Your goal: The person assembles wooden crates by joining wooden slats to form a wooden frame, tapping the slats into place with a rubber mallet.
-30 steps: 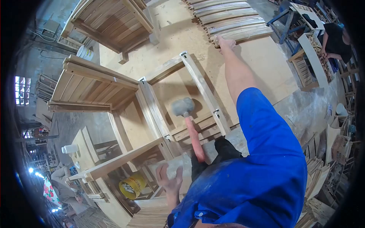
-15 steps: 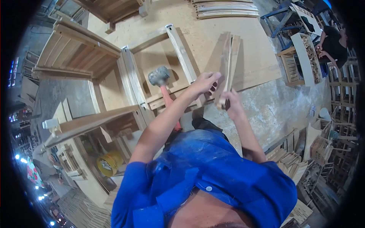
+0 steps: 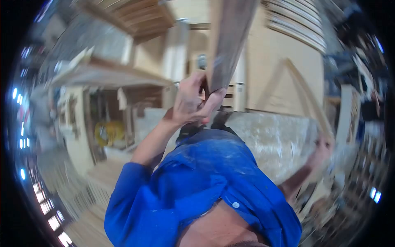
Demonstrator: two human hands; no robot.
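Observation:
My left hand [image 3: 195, 101] is closed around the lower end of a wooden slat [image 3: 230, 41], which rises close to the camera and looks wide. Off to the right, my right hand [image 3: 322, 149] grips the near end of another, thinner wooden strip [image 3: 306, 90] that slants up and left over the board-topped table [image 3: 267, 78]. Behind the left-hand slat is a wooden frame [image 3: 176, 53], partly covered. The grey head of a mallet [image 3: 201, 61] shows just left of that slat; most of its handle is hidden. Motion blurs both hands somewhat.
A slatted wooden piece [image 3: 135, 18] stands at the upper left. Stacked curved slats [image 3: 296, 24] lie at the upper right. A yellow bucket [image 3: 110, 133] sits low on the left, beneath a wooden rail [image 3: 111, 74]. A blurred person [image 3: 372, 107] is at the far right.
The two wooden pieces, earlier together near my right hand, are now apart, one in each hand. My left hand has raised its slat; my right hand has swung right. The view has shifted.

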